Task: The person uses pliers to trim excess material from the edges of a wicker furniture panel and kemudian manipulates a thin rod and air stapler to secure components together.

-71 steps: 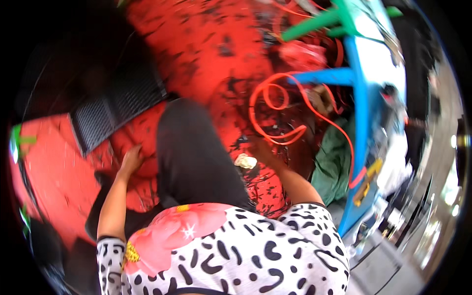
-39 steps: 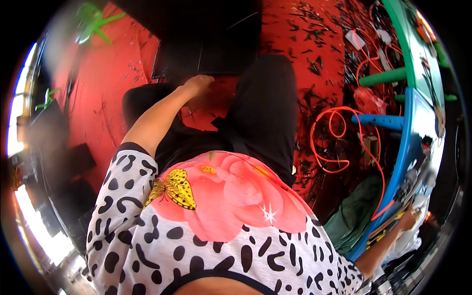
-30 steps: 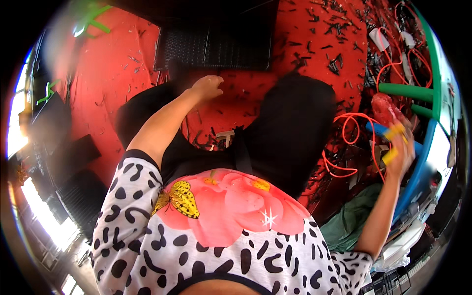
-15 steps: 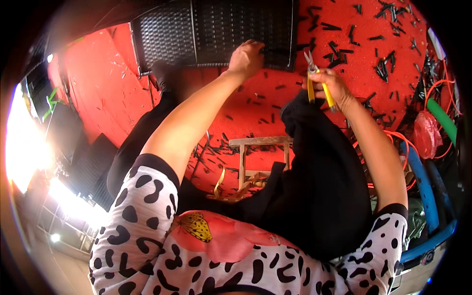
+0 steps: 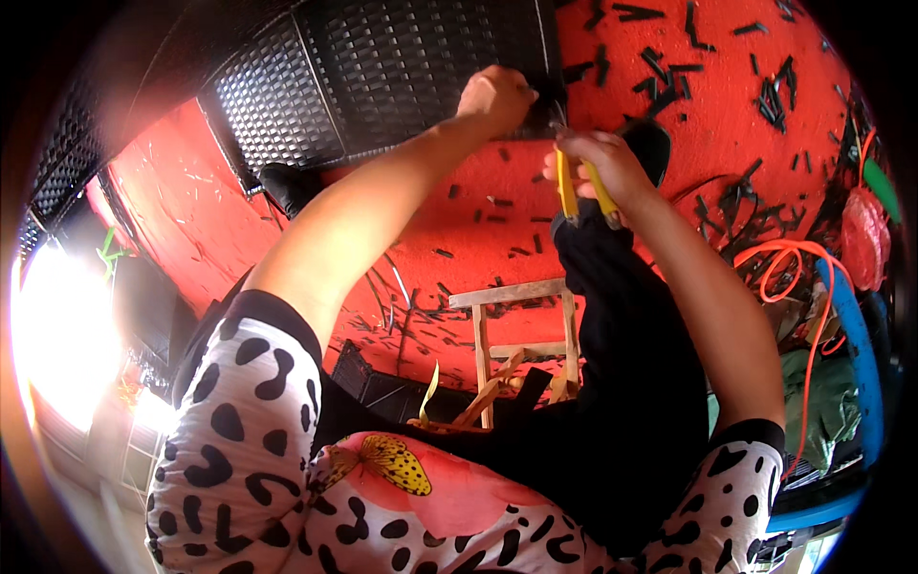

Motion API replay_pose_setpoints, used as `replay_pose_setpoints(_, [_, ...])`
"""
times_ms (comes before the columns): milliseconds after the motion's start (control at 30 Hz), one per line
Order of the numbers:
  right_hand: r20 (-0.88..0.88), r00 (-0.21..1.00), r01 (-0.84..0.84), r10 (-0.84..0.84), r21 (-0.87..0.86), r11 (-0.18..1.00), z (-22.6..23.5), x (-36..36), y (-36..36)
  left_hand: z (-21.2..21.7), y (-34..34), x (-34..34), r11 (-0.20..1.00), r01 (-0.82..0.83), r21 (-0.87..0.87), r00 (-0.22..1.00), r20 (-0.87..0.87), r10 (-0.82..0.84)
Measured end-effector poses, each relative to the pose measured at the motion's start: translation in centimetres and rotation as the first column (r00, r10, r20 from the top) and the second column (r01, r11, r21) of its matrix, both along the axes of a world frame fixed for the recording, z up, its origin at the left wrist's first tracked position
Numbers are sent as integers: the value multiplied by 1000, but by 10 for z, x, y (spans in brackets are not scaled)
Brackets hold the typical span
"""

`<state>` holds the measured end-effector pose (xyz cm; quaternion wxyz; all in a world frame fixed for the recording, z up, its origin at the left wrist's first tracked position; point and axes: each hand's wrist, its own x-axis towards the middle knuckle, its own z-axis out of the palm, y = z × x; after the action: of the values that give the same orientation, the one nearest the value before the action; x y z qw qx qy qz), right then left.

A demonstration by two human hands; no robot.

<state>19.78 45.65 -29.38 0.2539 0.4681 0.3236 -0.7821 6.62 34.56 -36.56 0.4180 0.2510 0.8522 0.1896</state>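
A black woven wicker panel with a thin frame lies ahead of me. My left hand is closed at the panel's near right part, fingers bent; what they pinch, if anything, is hidden. To its right, my right hand grips a pair of cutting pliers by the yellow handles, which stand apart. Their blades point up at the panel's right edge and are mostly hidden by the fingers and the dark panel.
Black offcuts litter the red floor covering. A wooden stool frame stands between my legs. An orange hose, a blue tube and a red bundle lie at the right. My black shoes flank the work.
My right hand has brought the pliers left, up to the panel's right edge and closer to my left hand. The left hand stays at the panel. My view has shifted.
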Motion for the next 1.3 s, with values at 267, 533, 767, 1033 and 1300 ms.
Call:
replay_pose_setpoints(267, [42,978,201,-206,105,974,-24,9,-29,11,22,0,933,-310,-184,856,374,358])
replay_pose_setpoints(533, [-62,979,197,-192,87,977,-34,10,-23,10,25,-3,884,-371,-285,778,425,463])
replay_pose_setpoints(767, [-97,986,145,-134,127,981,-33,6,-20,18,28,-1,847,-428,-314,708,466,531])
replay_pose_setpoints(1033, [-124,991,51,-40,87,995,-39,5,-12,17,32,-3,805,-469,-364,625,507,593])
replay_pose_setpoints(1300, [-14,988,153,-152,112,982,-30,-3,-16,19,32,-3,835,-435,-337,694,465,549])
